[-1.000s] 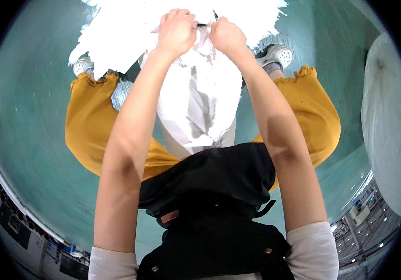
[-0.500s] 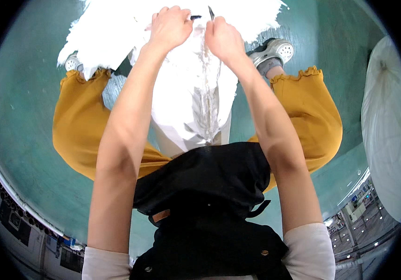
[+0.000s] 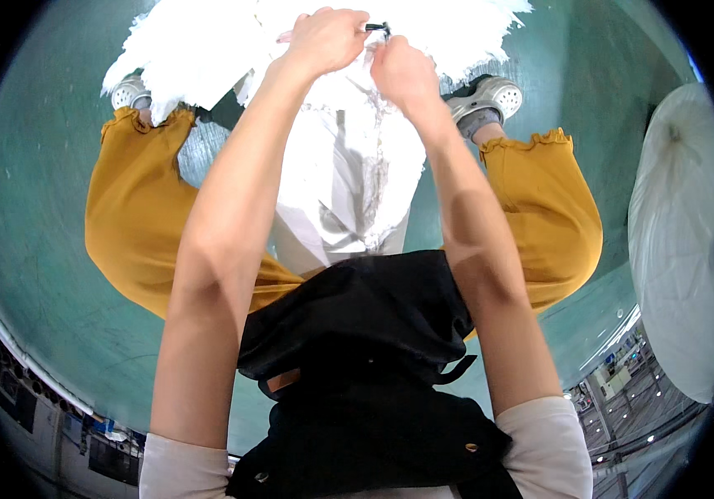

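Left hand [image 3: 326,40]: grip closed, fingers bent, short slim black rod-like piece [image 3: 374,27] sticking out past the fingertips toward the right. Right hand [image 3: 407,73]: curled into a loose fist, no visible gap; small dark upright tip [image 3: 387,33] just above the thumb side, looks pinched there, but the contact itself is hidden. The two dark ends come together between the hands; can't tell if they touch or what they belong to. Hands sit close together and level, probably so both ends stay in reach of each other and the work under them is controlled from either side. Fingers may be on the material too, too washed out to confirm. Below the hands, a long white crumpled length of sheet-like material [image 3: 332,141] runs down between the forearms to the lap, with a rough beige-grey line [image 3: 378,150] along it. Likely laid between the knees to keep it straight and steady. Around and beyond the hands, a bright white ragged-edged spread [image 3: 199,50]; can't tell if it's one piece with the length. Further out: mustard-yellow gathered-cuff trousers [image 3: 132,200], knees wide, black cloth apron [image 3: 357,308] at the near end, pale grey perforated clogs [image 3: 498,98] on the green floor [image 3: 41,166]. Far right, a bulging translucent white plastic bag [image 3: 677,274].
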`<action>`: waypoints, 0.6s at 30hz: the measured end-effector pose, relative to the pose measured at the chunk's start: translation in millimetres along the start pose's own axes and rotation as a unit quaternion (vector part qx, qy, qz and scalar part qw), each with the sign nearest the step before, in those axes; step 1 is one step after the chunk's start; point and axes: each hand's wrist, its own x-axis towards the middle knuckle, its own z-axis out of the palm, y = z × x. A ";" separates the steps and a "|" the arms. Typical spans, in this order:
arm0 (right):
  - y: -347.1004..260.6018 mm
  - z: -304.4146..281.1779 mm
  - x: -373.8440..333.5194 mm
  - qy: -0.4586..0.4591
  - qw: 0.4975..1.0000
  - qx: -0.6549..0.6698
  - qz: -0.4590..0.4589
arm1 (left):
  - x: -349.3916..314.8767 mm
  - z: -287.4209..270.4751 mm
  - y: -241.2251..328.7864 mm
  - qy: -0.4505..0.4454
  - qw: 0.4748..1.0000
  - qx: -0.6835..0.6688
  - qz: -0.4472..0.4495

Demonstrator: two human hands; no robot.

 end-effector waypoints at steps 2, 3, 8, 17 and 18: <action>1.6 8.8 -19.9 -0.013 1.000 -0.007 0.026 | -3.5 -5.5 1.9 -0.029 1.000 -0.010 0.001; -0.6 7.2 -18.6 -0.017 0.999 -0.021 0.038 | -5.3 -3.3 1.7 -0.030 0.999 -0.010 0.006; -5.1 11.3 -17.8 0.033 0.999 -0.016 -0.021 | -10.3 9.1 -15.8 0.054 0.998 -0.038 0.015; -1.0 14.5 -23.4 0.017 0.999 0.006 0.029 | -17.5 7.3 -8.3 0.035 0.998 -0.053 -0.009; -2.5 13.5 -28.8 0.021 0.999 0.003 0.032 | -16.9 8.4 -8.9 0.035 0.998 -0.052 -0.007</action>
